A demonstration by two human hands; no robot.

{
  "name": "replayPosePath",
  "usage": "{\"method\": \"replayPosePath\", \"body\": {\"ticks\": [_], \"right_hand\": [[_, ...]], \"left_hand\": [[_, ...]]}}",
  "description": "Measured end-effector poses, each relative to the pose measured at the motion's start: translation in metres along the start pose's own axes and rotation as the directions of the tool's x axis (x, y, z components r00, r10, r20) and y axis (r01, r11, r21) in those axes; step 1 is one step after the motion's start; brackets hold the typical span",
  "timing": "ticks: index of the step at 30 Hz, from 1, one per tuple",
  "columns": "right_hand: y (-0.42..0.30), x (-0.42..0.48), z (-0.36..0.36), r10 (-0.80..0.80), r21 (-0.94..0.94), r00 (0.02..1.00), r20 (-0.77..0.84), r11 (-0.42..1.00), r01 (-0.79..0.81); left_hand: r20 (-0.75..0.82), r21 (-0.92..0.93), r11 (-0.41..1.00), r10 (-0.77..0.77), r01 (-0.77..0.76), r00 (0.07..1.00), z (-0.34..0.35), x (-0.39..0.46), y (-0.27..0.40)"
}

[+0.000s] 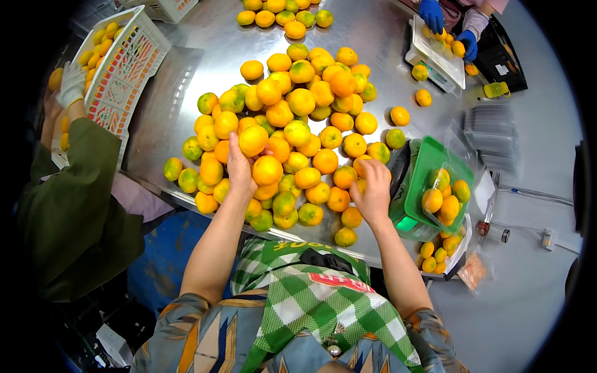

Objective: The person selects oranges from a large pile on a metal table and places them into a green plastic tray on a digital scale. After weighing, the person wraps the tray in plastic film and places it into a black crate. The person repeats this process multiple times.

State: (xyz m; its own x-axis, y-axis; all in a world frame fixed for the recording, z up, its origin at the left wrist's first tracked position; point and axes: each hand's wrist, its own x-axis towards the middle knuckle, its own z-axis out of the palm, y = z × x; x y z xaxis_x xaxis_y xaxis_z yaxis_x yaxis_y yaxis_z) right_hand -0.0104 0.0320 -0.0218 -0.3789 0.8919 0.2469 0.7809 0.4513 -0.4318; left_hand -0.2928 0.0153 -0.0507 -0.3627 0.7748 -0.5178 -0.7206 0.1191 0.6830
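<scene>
A large heap of orange and greenish mandarins [301,101] covers the middle of a stainless steel table [186,84]. My left hand [241,170] is at the heap's left front, holding a mandarin [253,140] between thumb and fingers; another mandarin [267,170] lies against the palm side. At the heap's right edge, my right hand [373,189] is bent over mandarins, its fingers partly curled around one; whether it grips that one cannot be told. Right of it, a clear pack of mandarins [447,205] rests on a green plastic tray [422,172].
At left, a co-worker's gloved hand [72,84] is at a white crate [109,100] of mandarins. Top right, another person's blue-gloved hands [468,45] hold fruit over a scale [433,58]. Stacked clear plastic containers [492,133] and a white-lined container of mandarins [459,249] are at right.
</scene>
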Motion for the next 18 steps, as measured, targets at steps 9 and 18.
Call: {"method": "replayPosePath", "body": {"ticks": [9,18], "right_hand": [[-0.014,0.039,0.054,0.139,-0.280,0.892,0.430,0.960,-0.015],[-0.008,-0.006,-0.026,0.171,0.823,0.806,0.567,-0.073,-0.563]], "left_hand": [[0.061,-0.093,0.993,-0.072,0.078,0.996,0.017,-0.001,-0.008],[0.309,0.429,0.607,0.597,-0.669,0.740,0.036,0.015,-0.011]]}}
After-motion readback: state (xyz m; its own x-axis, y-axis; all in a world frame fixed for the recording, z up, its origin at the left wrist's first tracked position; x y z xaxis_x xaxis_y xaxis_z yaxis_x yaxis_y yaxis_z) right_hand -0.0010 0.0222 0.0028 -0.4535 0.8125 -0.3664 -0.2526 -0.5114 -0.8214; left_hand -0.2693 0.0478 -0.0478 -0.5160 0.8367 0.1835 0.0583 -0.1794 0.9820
